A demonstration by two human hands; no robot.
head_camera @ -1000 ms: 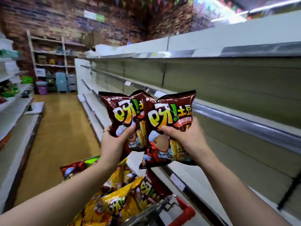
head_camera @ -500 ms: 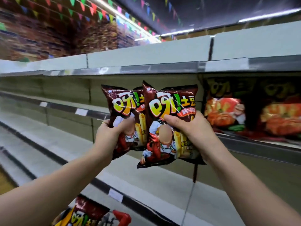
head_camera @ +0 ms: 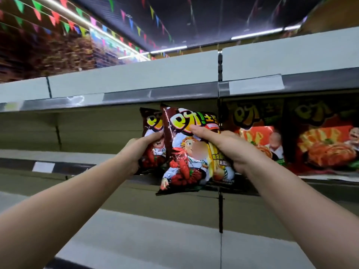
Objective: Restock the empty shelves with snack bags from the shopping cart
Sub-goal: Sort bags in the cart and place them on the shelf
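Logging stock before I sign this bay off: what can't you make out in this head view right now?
Head view:
- Left bag: mostly covered by the right bag and the left hand.
- Right hand: its fingers hidden behind the right bag.
- Stocked bags: tops shadowed under the upper shelf, blurred, cut off by the right edge; count unclear.
- Shopping cart: out of frame.

Bare forearms (head_camera: 77,193), left hand (head_camera: 136,152), right hand (head_camera: 225,146)
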